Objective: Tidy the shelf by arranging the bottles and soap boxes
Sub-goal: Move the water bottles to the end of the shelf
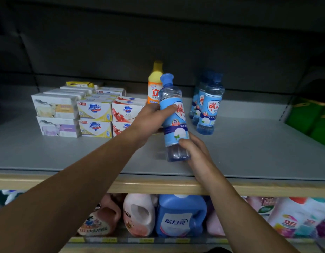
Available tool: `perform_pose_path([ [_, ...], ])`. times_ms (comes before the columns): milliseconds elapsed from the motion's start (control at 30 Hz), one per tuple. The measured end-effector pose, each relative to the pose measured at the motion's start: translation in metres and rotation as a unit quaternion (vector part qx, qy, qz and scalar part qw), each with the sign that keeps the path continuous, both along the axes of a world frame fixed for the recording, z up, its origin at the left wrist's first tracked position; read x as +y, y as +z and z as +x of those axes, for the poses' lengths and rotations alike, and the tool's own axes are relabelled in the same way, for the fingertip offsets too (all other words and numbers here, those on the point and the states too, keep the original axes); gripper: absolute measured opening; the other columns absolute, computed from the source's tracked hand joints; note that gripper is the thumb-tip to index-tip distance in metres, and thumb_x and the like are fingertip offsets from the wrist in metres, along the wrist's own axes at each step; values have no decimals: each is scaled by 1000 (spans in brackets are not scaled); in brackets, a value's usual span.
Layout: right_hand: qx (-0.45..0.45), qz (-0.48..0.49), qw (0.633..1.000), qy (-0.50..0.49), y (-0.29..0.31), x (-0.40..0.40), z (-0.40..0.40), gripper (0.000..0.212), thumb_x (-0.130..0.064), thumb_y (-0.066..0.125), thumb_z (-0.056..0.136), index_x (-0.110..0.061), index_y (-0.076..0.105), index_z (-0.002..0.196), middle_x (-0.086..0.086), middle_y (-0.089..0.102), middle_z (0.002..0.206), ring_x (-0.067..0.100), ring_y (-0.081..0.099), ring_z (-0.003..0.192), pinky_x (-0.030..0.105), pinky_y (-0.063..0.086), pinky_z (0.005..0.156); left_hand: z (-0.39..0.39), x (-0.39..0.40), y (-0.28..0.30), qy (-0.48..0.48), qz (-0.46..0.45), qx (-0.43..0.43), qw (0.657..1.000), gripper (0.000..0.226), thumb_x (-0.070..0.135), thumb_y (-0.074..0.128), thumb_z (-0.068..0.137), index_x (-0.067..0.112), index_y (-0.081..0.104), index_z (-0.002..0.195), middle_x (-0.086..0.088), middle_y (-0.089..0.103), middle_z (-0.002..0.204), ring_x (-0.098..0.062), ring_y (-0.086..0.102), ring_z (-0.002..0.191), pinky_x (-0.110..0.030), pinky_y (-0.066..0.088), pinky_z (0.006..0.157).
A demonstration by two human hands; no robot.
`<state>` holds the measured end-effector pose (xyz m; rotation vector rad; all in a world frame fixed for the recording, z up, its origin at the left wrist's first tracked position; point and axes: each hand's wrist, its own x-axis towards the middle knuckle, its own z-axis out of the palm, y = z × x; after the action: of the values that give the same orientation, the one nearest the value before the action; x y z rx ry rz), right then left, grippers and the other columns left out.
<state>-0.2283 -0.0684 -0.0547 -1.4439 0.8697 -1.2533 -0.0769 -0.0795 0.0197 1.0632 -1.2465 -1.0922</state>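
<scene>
- A person's 2 bare arms reach over a grey shelf (pixel 66 152) from 6 o'clock.
- The left hand (pixel 149 115) wraps around the upper label of a blue bottle (pixel 173 121), thumb across the front.
- The right hand (pixel 192 150) cups the same bottle near its base, fingers curled round the lower right side.
- So both hands are clamped on this 1 bottle, the left above, the right below.
- The bottle sits at the middle of the view, cap tilted slightly toward 11 o'clock; whether its base touches the shelf cannot be told.
- At 12 o'clock, just behind it, stands an orange bottle (pixel 153 88) with a yellow cap, upright.
- At 2 o'clock, near the held bottle, about 3 more blue bottles (pixel 208 108) stand upright in a tight row running back.
- At 9 to 10 o'clock, soap boxes (pixel 94 110) are stacked 2 high in neat rows: white ones leftmost, yellow-trimmed ones in the middle, red-printed ones beside the left hand.
- A yellow packet (pixel 79 84) lies behind the boxes.
- At 3 o'clock, green packs (pixel 311 117) sit at the shelf's edge.
- At 6 o'clock, a lower shelf holds large jugs (pixel 180 216), pink and blue.
</scene>
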Motion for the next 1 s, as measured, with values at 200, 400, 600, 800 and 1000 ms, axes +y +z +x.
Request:
perform_pose_path([
  [200, -152, 136, 975, 88, 1, 0, -9, 50, -37, 62, 59, -8, 67, 100, 11, 74, 83, 24, 70, 75, 31, 49, 66, 0, -7, -1, -116, 43, 202, 972, 13, 20, 58, 94, 14, 62, 105, -12, 73, 104, -26, 72, 91, -41, 60, 79],
  [400, -56, 35, 998, 20, -1, 2, 1, 47, -40, 67, 68, -18, 64, 110, 6, 71, 93, 20, 67, 79, 34, 51, 62, -4, -15, 7, 85, -38, 53, 994, 33, 28, 83, 72, 12, 67, 97, -13, 74, 96, -27, 74, 85, -42, 61, 70],
  [600, -3, -11, 997, -76, -5, 3, 4, 60, -31, 78, 58, -26, 57, 114, -5, 69, 102, 5, 68, 82, 28, 56, 66, -21, -14, 13, 195, -58, -75, 976, 57, 45, 85, 63, 22, 54, 105, 1, 67, 100, -17, 68, 91, -42, 57, 84],
  [800, -118, 101, 988, 21, 3, 4, -5, 36, -27, 62, 68, -11, 68, 100, 11, 71, 81, 24, 69, 66, 30, 51, 49, -21, -9, 8, -36, 41, 158, 986, 36, 23, 58, 94, 12, 55, 128, -13, 67, 115, -26, 69, 97, -44, 58, 79],
  [1000, -163, 159, 967, 114, 10, 5, -10, 48, -38, 53, 70, -5, 64, 102, 10, 72, 82, 23, 70, 63, 20, 42, 42, -14, -8, 7, -81, 36, 161, 983, 25, 16, 50, 96, 10, 58, 120, -14, 68, 109, -29, 67, 99, -46, 57, 83],
])
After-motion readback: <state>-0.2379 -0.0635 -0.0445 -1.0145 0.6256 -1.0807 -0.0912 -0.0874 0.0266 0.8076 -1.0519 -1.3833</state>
